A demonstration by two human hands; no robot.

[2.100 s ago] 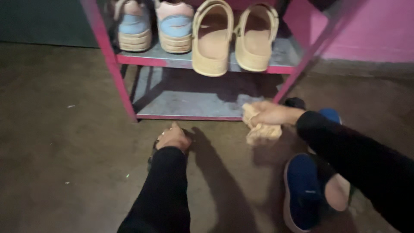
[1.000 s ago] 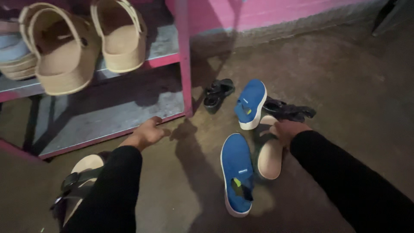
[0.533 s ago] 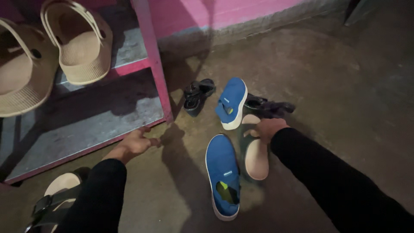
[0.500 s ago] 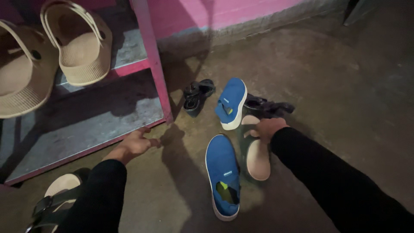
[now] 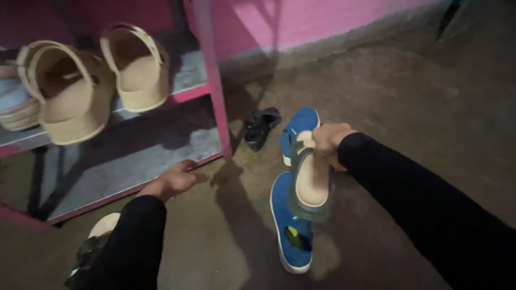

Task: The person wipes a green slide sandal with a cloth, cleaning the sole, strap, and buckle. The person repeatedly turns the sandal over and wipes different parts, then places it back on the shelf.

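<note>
My right hand grips a sandal with a beige insole and a dark green sole, lifted off the floor and tilted. Under it lies a blue flip-flop, and a second blue flip-flop lies just beyond my hand. My left hand rests on the floor against the front edge of the bottom shelf of a pink shoe rack, holding nothing, fingers loosely curled. Both arms wear black sleeves.
Two beige slip-on sandals sit on the rack's upper shelf. A small black sandal lies by the pink rack post. Another sandal with a beige insole and black straps lies by my left elbow. A pink wall runs behind.
My right hand has closed on the beige-insole sandal and lifted it off the floor. The view swung from the rack's left side to its right end; my left hand stays at the shelf edge.
</note>
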